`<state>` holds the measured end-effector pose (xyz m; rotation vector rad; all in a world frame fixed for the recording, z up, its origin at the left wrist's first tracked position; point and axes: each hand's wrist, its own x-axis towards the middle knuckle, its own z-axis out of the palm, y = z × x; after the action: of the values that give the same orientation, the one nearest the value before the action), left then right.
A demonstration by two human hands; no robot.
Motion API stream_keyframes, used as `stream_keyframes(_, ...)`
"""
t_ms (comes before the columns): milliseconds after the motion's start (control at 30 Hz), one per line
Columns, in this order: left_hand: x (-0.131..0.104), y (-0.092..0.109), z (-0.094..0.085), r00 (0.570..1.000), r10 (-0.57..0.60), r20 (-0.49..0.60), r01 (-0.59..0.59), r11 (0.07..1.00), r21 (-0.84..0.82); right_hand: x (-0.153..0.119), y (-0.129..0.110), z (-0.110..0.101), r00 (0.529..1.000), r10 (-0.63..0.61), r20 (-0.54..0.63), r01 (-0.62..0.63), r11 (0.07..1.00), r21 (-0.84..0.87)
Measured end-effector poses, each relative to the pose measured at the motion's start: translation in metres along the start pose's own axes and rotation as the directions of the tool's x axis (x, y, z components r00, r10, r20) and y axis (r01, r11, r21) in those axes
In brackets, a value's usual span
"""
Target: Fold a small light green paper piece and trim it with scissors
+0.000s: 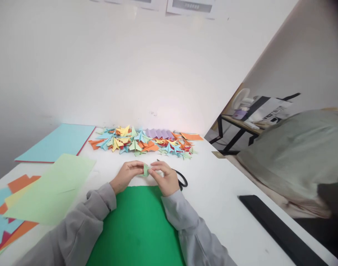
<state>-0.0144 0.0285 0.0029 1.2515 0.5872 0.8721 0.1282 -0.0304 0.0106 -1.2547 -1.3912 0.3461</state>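
Note:
A small piece of light green paper (146,170) is pinched between my two hands, above the far edge of a green sheet (138,225). My left hand (127,175) grips its left side with the fingertips. On the other side, the thumb and fingers of my right hand (165,178) close on it. How the paper is folded is too small to tell. Black-handled scissors (182,178) lie on the table just behind my right hand, partly hidden by it. Beyond my hands is a heap of folded paper planes (135,142) in several colours.
At the left lie a light blue sheet (58,142), a large light green sheet (51,188) and coloured paper scraps (19,184). A black bar (276,225) rests along the right of the white table (213,207). A wall rises behind; a shelf (238,123) stands at right.

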Motion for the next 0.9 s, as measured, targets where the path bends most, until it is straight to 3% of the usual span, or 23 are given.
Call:
stream_keyframes(167,-0.003,-0.004,0.001,0.996,-0.065,0.067,0.066,0.998,-0.007,0.001,0.003,0.001,0.955,0.29,0.068,-0.295,0.952,0.084)
stream_keyframes(367,-0.005,-0.003,0.005,0.998,-0.048,0.047,0.044,0.996,0.082,0.001,0.01,0.005,0.864,0.471,0.18,-0.503,0.828,0.246)
stream_keyframes(500,-0.003,-0.003,0.007,1.0,0.001,-0.01,-0.001,0.999,0.047,0.0,0.015,0.012,0.831,0.518,0.2,-0.548,0.704,0.453)
stream_keyframes(600,-0.002,-0.003,0.008,0.995,0.012,-0.094,-0.01,1.0,0.021,-0.001,0.017,0.016,0.794,0.564,0.229,-0.592,0.63,0.503)
stream_keyframes(667,-0.002,-0.003,0.009,0.994,-0.01,-0.109,0.008,1.0,-0.016,-0.001,0.017,0.015,0.775,0.59,0.227,-0.616,0.624,0.48)
stream_keyframes(900,-0.001,-0.003,0.009,0.992,-0.028,-0.124,0.033,0.999,0.043,-0.001,0.015,0.012,0.805,0.559,0.197,-0.586,0.703,0.402)
